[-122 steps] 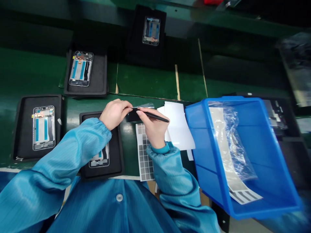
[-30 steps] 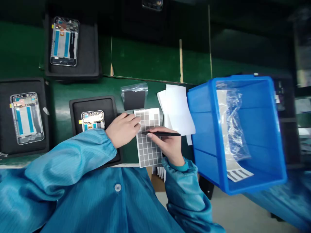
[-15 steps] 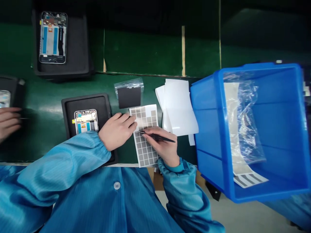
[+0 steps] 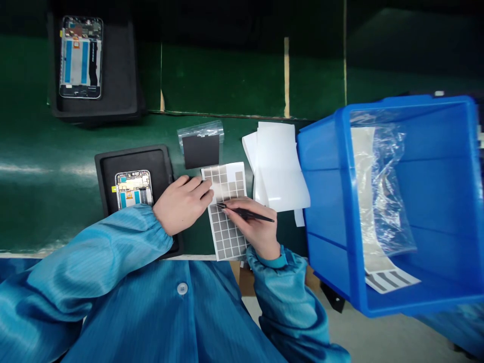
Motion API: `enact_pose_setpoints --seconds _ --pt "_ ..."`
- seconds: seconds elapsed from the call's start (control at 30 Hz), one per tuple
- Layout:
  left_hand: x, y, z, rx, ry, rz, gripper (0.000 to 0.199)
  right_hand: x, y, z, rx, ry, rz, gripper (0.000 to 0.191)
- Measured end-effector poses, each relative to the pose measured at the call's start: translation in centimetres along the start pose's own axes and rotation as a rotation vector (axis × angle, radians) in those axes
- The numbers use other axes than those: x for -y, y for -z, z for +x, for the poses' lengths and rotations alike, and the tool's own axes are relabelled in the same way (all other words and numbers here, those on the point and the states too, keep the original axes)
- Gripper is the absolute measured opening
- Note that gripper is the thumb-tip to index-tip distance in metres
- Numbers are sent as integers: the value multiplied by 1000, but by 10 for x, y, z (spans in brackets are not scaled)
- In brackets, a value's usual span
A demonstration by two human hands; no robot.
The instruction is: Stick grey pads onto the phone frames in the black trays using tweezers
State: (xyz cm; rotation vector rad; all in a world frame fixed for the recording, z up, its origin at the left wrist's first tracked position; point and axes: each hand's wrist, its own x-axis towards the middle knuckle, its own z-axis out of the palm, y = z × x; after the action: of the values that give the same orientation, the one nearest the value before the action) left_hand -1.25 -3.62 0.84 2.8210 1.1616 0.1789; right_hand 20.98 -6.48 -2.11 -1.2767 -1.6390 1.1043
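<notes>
Grey grid sheet lies on the green bench: a few squares look gone near the top, though it's hard to tell beside the fingers, and most of the grid remains. Left hand rests on it, fingers loosely together, gripping nothing. Right hand pinches narrow tweezers, tips at the sheet. Phone frame sits in a black tray just left.
</notes>
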Motion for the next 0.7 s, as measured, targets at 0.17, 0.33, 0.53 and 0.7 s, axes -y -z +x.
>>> enact_pose_setpoints --seconds 0.17,0.33,0.53,0.7 --pt "0 -1 0 20 -6 8 26 1 1 -1 -33 -61 57 10" --pt "2 -5 0 14 -5 -26 28 11 8 -9 -175 -115 178 12" --pt "15 28 -18 -122 234 -495 23 42 -6 -3 -210 -131 172 13" --pt "23 54 -48 -22 350 -835 10 61 -35 7 -119 -81 238 14"
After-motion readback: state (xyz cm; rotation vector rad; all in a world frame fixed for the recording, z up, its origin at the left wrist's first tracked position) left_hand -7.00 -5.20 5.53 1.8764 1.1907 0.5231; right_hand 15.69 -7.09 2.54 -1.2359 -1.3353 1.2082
